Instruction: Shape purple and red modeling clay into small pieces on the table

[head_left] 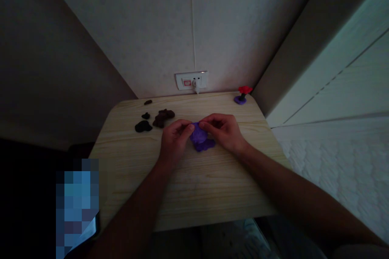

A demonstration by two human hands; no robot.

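Between my two hands is a flattened lump of purple modelling clay (199,133). Its upper left edge is pinched by the thumb and fingers of my left hand (176,136). My right hand (223,129) pinches the upper right edge in the same way. Just below, another irregular purple clay piece (206,145) touches or overlaps the lump; whether the two are joined I cannot tell. Left of my left hand lie a brown clay lump (163,117), a black clay piece (143,126), a smaller black bit (146,116) and a small dark strip (148,102).
A small figure with a red flower-like top (244,89) on a purple base stands at the table's back right corner. The wooden table (194,194) meets a wall with a socket (191,80) and plug. A pixelated bright screen (77,198) is at lower left, a quilted bed surface (334,162) at right.
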